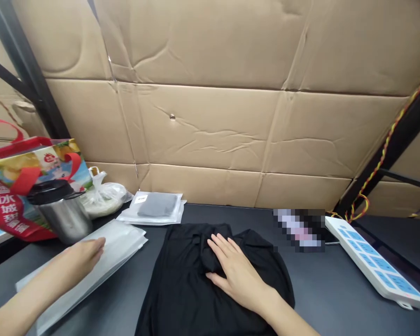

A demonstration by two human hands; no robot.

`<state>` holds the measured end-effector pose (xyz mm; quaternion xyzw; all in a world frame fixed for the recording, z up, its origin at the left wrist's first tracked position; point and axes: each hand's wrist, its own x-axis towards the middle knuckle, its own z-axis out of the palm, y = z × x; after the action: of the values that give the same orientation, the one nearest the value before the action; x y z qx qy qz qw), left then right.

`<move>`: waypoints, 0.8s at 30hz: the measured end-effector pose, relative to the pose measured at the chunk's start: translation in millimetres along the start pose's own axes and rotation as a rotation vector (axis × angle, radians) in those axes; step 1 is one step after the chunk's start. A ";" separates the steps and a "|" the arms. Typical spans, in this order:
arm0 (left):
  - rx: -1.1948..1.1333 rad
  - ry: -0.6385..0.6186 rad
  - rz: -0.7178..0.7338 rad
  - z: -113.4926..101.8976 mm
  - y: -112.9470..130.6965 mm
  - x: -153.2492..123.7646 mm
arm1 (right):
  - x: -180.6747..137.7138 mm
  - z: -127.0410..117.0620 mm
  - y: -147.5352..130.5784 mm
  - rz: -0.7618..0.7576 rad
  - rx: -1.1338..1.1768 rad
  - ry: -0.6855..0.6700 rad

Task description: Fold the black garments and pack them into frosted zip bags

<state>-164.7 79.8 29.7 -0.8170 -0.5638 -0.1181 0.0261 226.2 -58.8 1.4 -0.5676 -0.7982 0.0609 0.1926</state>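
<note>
A black garment (185, 275) of soft cloth lies partly folded and wrinkled in front of me. My right hand (236, 270) rests flat on its upper middle, with fingers stretched and the thumb out to the side. To the left is a slanted stack of frosted plastic bags (122, 242). My left hand (86, 254) is over this stack, its fingers pressed together and bent. Whether it grips a bag is hidden by the hand itself.
Behind the bags stand a steel thermos (68, 217), a red shopping bag (7, 186) and a knotted clear bag (107, 196). A packed plastic pouch (157, 207) lies at the back. On the right are a blurred phone-like object (303, 228) and a white power strip (374, 261). Cardboard (210, 126) closes the back.
</note>
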 end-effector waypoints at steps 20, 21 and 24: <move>-0.450 -0.248 0.467 54.9 227.7 17.3 | -6.9 -32.0 63.0 0.680 1.573 0.811; -0.513 -0.283 0.462 55.8 223.8 21.2 | -4.6 -34.3 55.0 0.645 1.602 0.802; -0.683 -0.420 0.447 55.4 209.6 33.6 | 4.9 -35.2 23.5 0.495 1.514 0.755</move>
<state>50.1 44.2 2.3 -0.8866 -0.2954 -0.1206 -0.3348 258.8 -50.3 27.5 -0.4266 -0.2806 0.4220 0.7492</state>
